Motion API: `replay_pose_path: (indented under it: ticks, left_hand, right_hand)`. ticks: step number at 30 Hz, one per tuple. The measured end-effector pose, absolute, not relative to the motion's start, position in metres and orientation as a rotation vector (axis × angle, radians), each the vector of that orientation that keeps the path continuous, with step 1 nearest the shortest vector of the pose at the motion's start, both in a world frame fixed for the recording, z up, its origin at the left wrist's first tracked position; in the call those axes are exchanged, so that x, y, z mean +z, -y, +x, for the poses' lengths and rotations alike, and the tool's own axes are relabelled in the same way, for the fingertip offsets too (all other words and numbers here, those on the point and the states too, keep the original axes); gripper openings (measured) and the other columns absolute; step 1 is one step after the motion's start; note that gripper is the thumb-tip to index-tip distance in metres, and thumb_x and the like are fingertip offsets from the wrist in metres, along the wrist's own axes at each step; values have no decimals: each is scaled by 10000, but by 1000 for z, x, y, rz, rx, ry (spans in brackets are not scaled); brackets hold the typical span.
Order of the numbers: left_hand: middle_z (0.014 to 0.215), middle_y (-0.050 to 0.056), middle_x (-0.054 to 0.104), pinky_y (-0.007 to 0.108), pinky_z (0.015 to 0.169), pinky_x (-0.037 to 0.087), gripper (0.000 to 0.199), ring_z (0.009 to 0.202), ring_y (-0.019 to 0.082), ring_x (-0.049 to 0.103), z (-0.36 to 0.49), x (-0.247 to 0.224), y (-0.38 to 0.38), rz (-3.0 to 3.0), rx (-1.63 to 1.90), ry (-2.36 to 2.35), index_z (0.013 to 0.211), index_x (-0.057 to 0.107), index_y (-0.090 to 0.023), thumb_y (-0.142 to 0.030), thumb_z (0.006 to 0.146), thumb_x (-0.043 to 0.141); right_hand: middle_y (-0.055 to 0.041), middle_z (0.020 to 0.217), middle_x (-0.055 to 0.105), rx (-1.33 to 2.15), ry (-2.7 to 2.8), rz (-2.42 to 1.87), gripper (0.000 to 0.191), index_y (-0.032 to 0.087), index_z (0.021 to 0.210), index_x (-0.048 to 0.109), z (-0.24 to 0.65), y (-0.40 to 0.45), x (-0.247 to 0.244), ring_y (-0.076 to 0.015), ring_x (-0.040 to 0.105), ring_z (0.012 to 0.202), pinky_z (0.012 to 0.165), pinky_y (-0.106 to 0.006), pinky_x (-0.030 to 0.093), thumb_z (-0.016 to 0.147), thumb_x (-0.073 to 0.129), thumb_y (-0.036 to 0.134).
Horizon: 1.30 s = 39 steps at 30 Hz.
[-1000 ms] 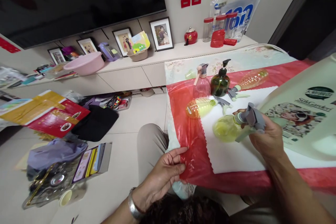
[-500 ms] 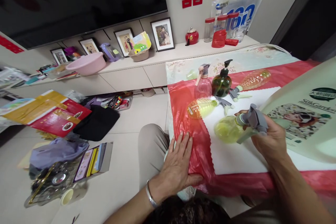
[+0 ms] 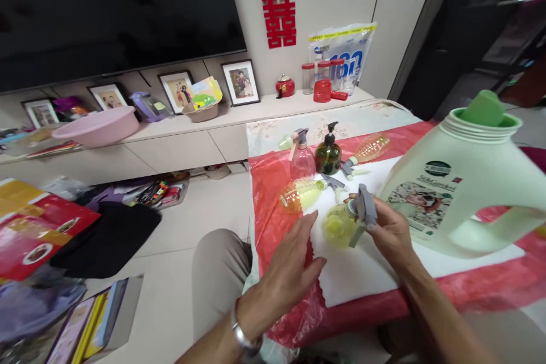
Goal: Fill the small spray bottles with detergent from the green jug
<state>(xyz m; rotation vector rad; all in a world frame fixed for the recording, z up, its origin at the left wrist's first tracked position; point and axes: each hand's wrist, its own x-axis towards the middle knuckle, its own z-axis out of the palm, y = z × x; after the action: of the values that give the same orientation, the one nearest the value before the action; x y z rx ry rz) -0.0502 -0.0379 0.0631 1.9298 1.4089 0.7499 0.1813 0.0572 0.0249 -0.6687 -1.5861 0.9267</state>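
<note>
My right hand [image 3: 390,227] is wrapped round the neck of a yellow-green spray bottle [image 3: 339,226], tilted over the white sheet [image 3: 354,278]. My left hand [image 3: 292,264] hovers just left of that bottle, thumb and fingers apart, holding nothing. A ribbed yellow-and-orange spray bottle [image 3: 301,193] lies beyond my left fingers. Behind stand a pink spray bottle [image 3: 302,162] and a dark green pump bottle [image 3: 328,156]. Another ribbed orange bottle [image 3: 372,148] lies at the back. The big pale green jug [image 3: 460,199] stands right of my right hand.
Red plastic [image 3: 273,170] covers the table under the sheet. Along the wall, a shelf [image 3: 170,139] bears frames, a pink basin [image 3: 100,127] and red-lidded jars [image 3: 307,79]. A box [image 3: 123,318] and a black bag [image 3: 106,239] are on the floor at left.
My left hand has lifted off the red plastic and moved towards the held spray bottle. The view has turned right, showing more of the jug. My right hand still grips the bottle.
</note>
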Motion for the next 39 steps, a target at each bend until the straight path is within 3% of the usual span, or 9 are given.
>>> replay_pose_path:
  ticks: [4, 9, 13, 17, 23, 27, 30, 34, 39]
  left_hand:
    - [1612, 180, 377, 593, 1237, 334, 1057, 1504, 371, 362, -1, 42, -12, 1813, 993, -1226, 1586, 200, -201, -204, 722, 809]
    - [1417, 137, 551, 545, 1149, 444, 862, 1331, 340, 530, 14, 31, -27, 1721, 1127, -1149, 1437, 447, -221, -221, 676, 851]
    - [1374, 99, 589, 557, 1121, 464, 771, 1285, 339, 556, 10, 28, -25, 1724, 1159, -1161, 1389, 516, -256, -243, 688, 836]
    - [1332, 99, 623, 583, 1137, 443, 710, 1275, 359, 561, 11, 23, -26, 1750, 1128, -1169, 1327, 553, -246, -271, 681, 845]
    - [1426, 134, 541, 526, 1148, 416, 873, 1329, 328, 518, 13, 18, -24, 1611, 1180, -1140, 1398, 427, -213, -227, 642, 863]
    - [1435, 132, 536, 510, 1155, 403, 856, 1335, 322, 512, 13, 15, -24, 1589, 1198, -1113, 1393, 428, -220, -234, 655, 863]
    - [1456, 142, 517, 517, 1177, 379, 877, 1363, 333, 487, 13, 14, -24, 1597, 1202, -1086, 1409, 410, -214, -271, 667, 872]
    - [1444, 137, 518, 519, 1172, 389, 887, 1351, 332, 495, 12, 15, -25, 1624, 1191, -1112, 1407, 411, -214, -245, 653, 877]
    - [1451, 132, 510, 531, 1182, 387, 877, 1364, 332, 490, 13, 13, -24, 1655, 1200, -1099, 1415, 420, -217, -259, 670, 880]
  right_hand:
    - [-100, 1140, 576, 898, 1591, -646, 386, 113, 1152, 656, 177, -56, 31, -113, 601, 1056, 943, -160, 536, 923, 723, 416]
    - [-89, 1157, 560, 876, 1583, -668, 372, 115, 1156, 633, 180, -55, 32, -94, 573, 1105, 988, -133, 506, 899, 742, 361]
    - [-105, 1348, 490, 959, 1620, -712, 491, 139, 1378, 611, 187, -51, 30, -124, 524, 1253, 1109, -171, 463, 1000, 609, 453]
    - [-106, 1401, 451, 1059, 1600, -754, 492, 134, 1412, 596, 184, -48, 28, -143, 483, 1328, 1161, -196, 443, 1034, 568, 448]
    - [-119, 1408, 434, 1088, 1508, -730, 778, 141, 1536, 457, 179, -50, 26, -133, 496, 1298, 1108, -164, 474, 882, 775, 419]
    - [-147, 1461, 371, 1228, 1518, -695, 855, 173, 1667, 245, 180, -48, 26, -174, 477, 1329, 1107, -249, 493, 983, 648, 490]
    - [-146, 1445, 391, 1295, 1495, -677, 816, 191, 1690, 139, 178, -46, 26, -149, 524, 1272, 1075, -235, 512, 1048, 546, 488]
    - [-142, 1429, 404, 1249, 1457, -651, 787, 191, 1653, 223, 173, -47, 29, -137, 525, 1261, 1036, -189, 526, 1012, 618, 421]
    - [-121, 1251, 509, 1135, 1430, -615, 817, 163, 1591, 296, 168, -47, 34, -103, 568, 1158, 1032, -158, 524, 918, 732, 324]
